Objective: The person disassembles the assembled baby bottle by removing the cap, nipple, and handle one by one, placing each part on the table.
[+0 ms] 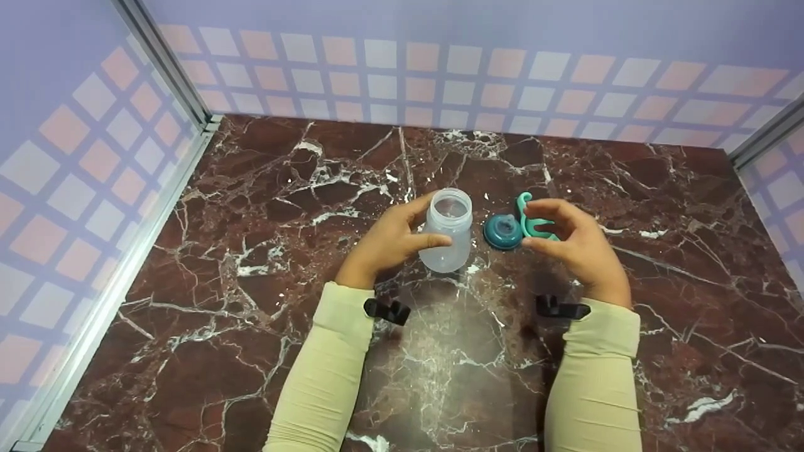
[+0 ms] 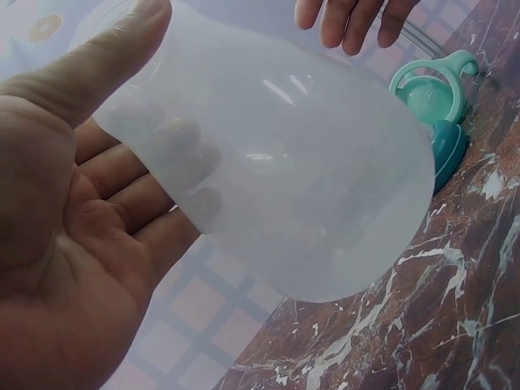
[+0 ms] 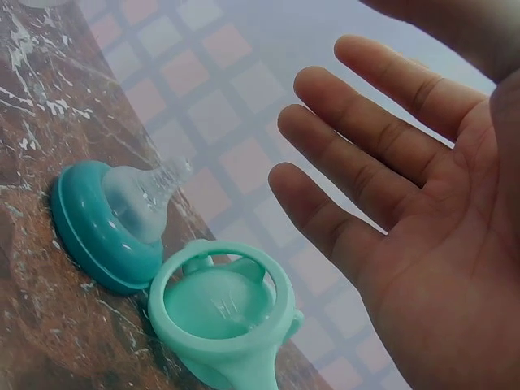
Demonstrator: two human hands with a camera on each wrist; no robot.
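My left hand [image 1: 399, 238] grips a frosted, see-through baby bottle [image 1: 447, 248] around its side, the thumb across the front. Its mouth is uncapped and faces up, tipped toward the head camera. Whether its base touches the table cannot be told. Just right of it, a teal bottle collar with a clear nipple [image 3: 134, 203] lies nipple-up on the table. Beside the collar is a mint-green piece with ring handles [image 3: 218, 305]. My right hand [image 1: 578, 245] hovers by this piece, fingers spread and slightly bent, with nothing in its grasp; in the head view it partly hides the piece.
The table [image 1: 207, 351] has a dark red marble pattern with white veins. Behind it stands a lilac wall [image 1: 465, 25] with pink and white squares, and a similar panel [image 1: 63, 188] with a metal frame edges the left. Black straps [image 1: 388, 311] sit at both wrists.
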